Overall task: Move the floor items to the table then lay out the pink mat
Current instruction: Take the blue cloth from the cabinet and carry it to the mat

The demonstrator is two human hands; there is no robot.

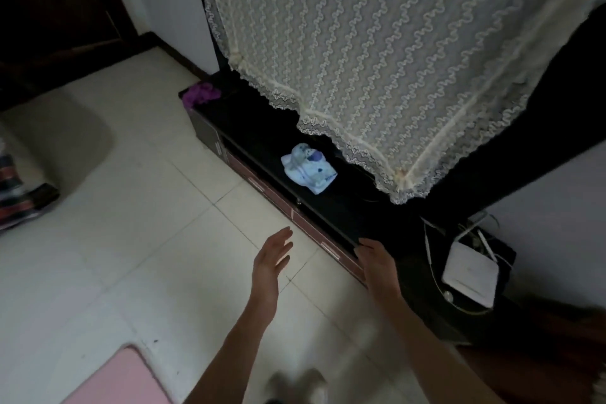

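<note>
While no writing reads, both hands (273, 256) (373, 259) hang empty.

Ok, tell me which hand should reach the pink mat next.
Left, probably. The left hand hangs open over the floor tiles, on the same side as the pink mat at the lower left. The right hand is open too but sits by the dark table edge, farther away.
</note>
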